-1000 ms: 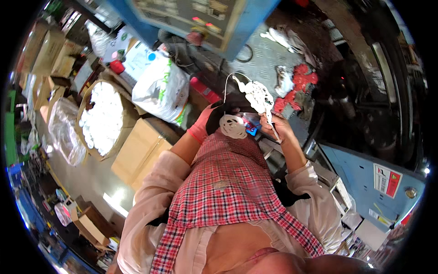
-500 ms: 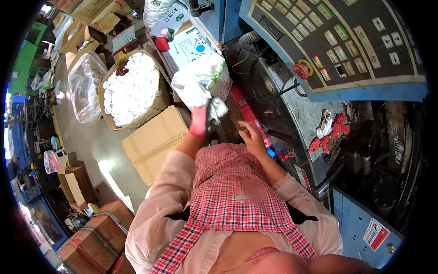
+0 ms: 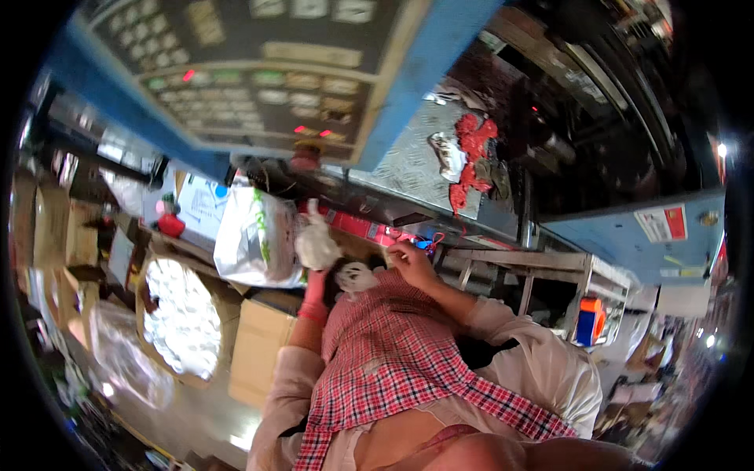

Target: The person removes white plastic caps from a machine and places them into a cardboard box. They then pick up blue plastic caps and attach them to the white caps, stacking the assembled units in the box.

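Workshop interior, head view, with grey floor at lower left and a blue-framed control panel across the upper left. Containers occupy the left side. An open carton is filled with white rounded pieces, heaped close together; a clear plastic bag lies to its left, its contents too blurred to tell. To its right is a plain brown box, whose inside cannot be seen. Above stands a bulging white bag with green print, its contents hidden; a red object rests beside it, near a white printed box.

Near the centre, the left hand, in a pink glove, is at a white lump that rises directly above it; the finger positions are blurred, so the grip cannot be told. Just to its right, against the checked apron, is a white openwork piece. The bare right hand has bent fingers near this piece; whether they pinch anything cannot be told.

Beyond, a metal ledge carries red lumps and a crumpled white piece. At right, an orange-and-blue box is beside a metal rack.
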Available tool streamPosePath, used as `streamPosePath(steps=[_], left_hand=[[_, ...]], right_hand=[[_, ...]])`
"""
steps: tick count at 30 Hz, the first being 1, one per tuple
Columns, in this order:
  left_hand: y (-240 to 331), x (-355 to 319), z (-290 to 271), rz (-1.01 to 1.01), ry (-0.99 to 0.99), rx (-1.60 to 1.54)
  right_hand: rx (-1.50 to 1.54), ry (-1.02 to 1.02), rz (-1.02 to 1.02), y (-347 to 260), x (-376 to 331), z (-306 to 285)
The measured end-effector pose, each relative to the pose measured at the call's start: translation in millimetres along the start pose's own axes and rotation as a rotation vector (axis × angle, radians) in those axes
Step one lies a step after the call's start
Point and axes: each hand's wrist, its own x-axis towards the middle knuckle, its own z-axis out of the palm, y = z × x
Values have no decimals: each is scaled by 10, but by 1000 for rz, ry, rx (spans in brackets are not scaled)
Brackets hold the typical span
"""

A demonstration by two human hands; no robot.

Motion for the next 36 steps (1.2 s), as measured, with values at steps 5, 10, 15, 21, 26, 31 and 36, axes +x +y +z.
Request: streamPosePath(steps=[5,10,15,21,26,31,36], left_hand=[[610,561,1626,204,-253,681],[1259,1457,2830,311,-227,632],[1524,2565,3414,355,-393,426],[1299,2972,3641,354,53,897],[765,2412,3051,560,253,916],[513,807,2199,412,245,1145],[-279,-441,256,-85,335,997]], right_hand=[[-20,220,178,232,-355,-633],[264,243,364,660,-713,-925],[272,260,255,706,-992,-1009],[157,211,328,748,-1050,-1316],[127,269,106,984,-741,-1606],[274,344,199,864,-110,-2063],[332,323,-53,697,655,-2292]])
